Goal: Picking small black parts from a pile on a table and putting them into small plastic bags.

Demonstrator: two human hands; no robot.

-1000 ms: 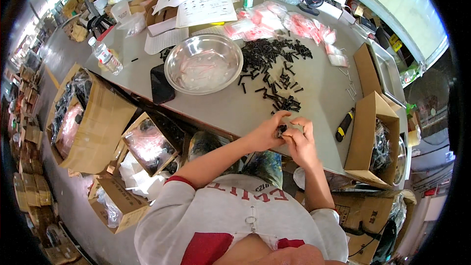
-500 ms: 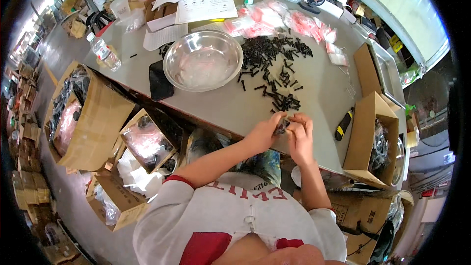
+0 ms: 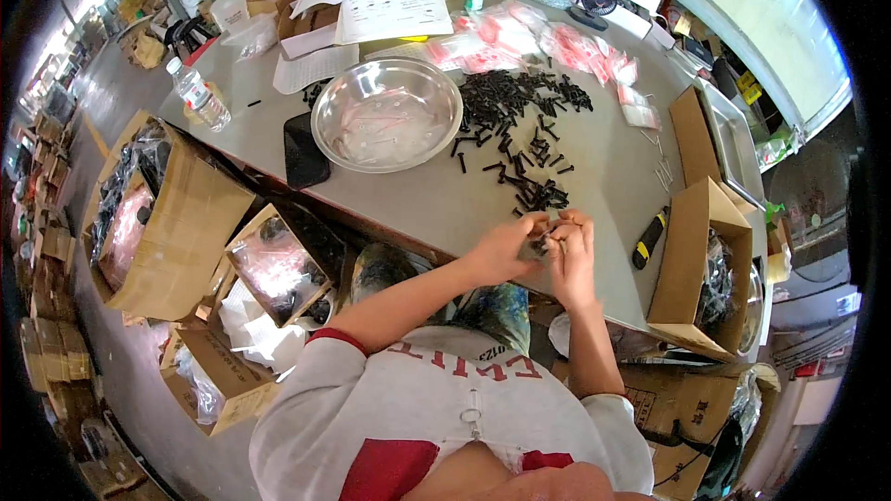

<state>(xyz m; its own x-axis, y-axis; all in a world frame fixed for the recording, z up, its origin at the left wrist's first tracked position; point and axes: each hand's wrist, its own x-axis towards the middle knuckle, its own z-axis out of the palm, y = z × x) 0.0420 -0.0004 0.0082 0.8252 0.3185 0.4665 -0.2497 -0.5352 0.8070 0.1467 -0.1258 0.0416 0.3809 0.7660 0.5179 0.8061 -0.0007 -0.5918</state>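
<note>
Steel bowl: In the head view, the steel bowl (image 3: 434,91) stands on the grey table (image 3: 422,207) with clear plastic (image 3: 390,133), streaked pink, lying inside; I place everything else from this bowl.
Left hand: My left hand (image 3: 506,250) is to the right of the bowl and nearer my body, at the table's front edge, its fingers curled closed on one side of a small dark thing (image 3: 540,244).
Right hand: My right hand (image 3: 573,258) is farther right of the bowl, its thumb and bent fingers pinching the other side of that same piece.
Small dark thing: It is between my fingertips, right of the bowl and on my side of it (half covered by my own fingers, so I cannot tell exactly what it is).
Black screws: The loose black screws (image 3: 520,97) are heaped just right of the bowl, and a looser trail of them runs towards my hands.
Plastic bags: The pink-and-clear plastic bags (image 3: 497,35) spread to the right of the bowl and farther from me.
Paper sheets: Printed paper sheets (image 3: 394,11) lie beyond the bowl.
Dark phone: A dark phone (image 3: 303,156) lies just left of the bowl.
Utility knife: A yellow-and-black utility knife (image 3: 651,238) lies well right of the bowl, nearer me.
Open carton: An open carton (image 3: 683,264) stands farther right of the bowl still.
</note>
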